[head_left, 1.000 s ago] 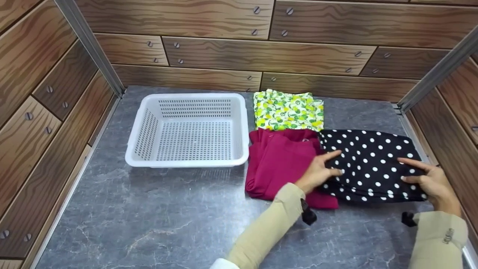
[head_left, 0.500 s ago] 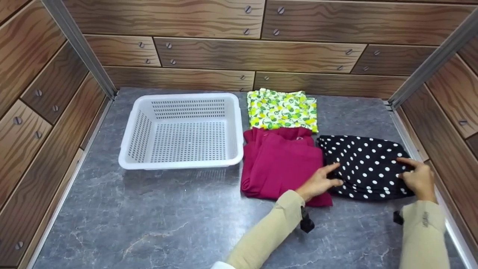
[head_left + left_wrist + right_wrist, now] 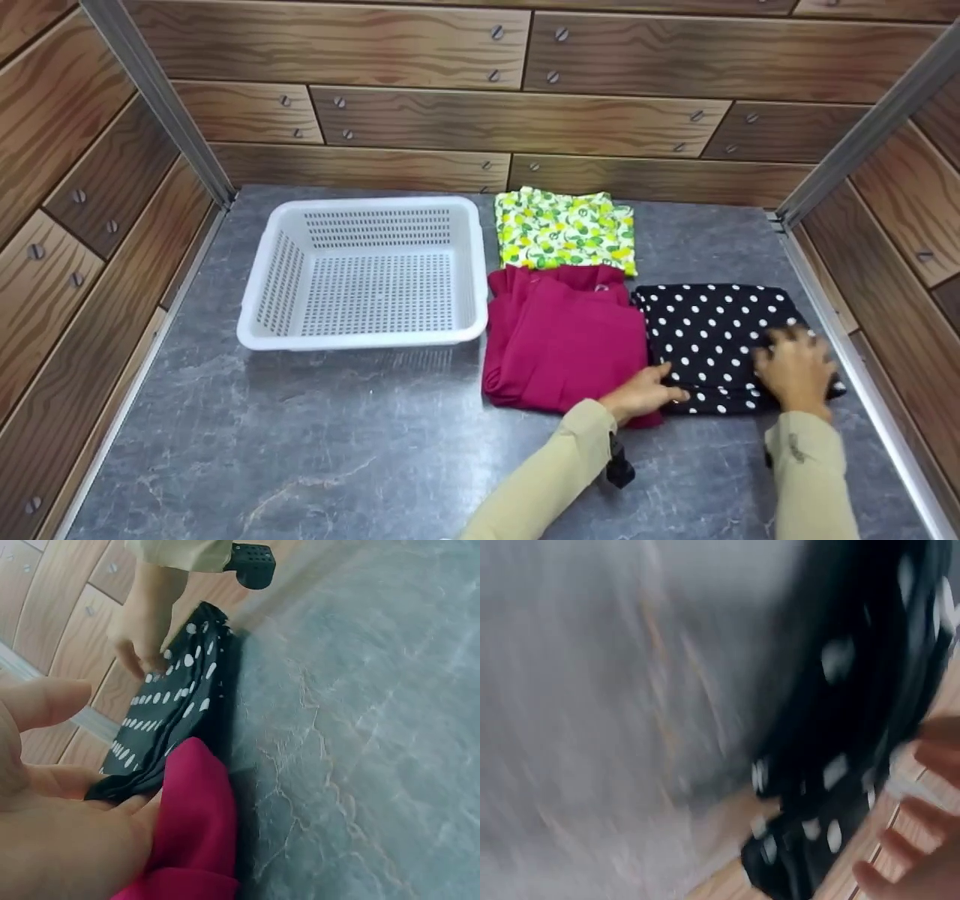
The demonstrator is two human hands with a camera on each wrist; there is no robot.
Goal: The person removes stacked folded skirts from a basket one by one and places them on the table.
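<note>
A folded black cloth with white polka dots (image 3: 712,337) lies on the grey table at the right. My left hand (image 3: 641,394) touches its near left corner, thumb and index finger apart. The left wrist view shows fingers of the left hand (image 3: 67,832) at the cloth's edge, with the thumb raised away; some fingertips are hidden. My right hand (image 3: 796,367), blurred, is over the cloth's right part with its fingers spread. In the right wrist view those fingers (image 3: 922,829) are beside the dotted cloth (image 3: 840,727). Whether they touch it is unclear.
A folded magenta garment (image 3: 566,345) lies left of the dotted cloth, under my left wrist. Behind it lies a folded lemon-print cloth (image 3: 566,229). A white perforated plastic basket (image 3: 364,341) stands at the left with nothing inside. Wood-patterned walls (image 3: 420,116) enclose the table.
The dotted cloth has come down flat and squarer, and nearer to me. My right hand has left its right edge and moved left over it. My left hand has slid toward the near corner.
</note>
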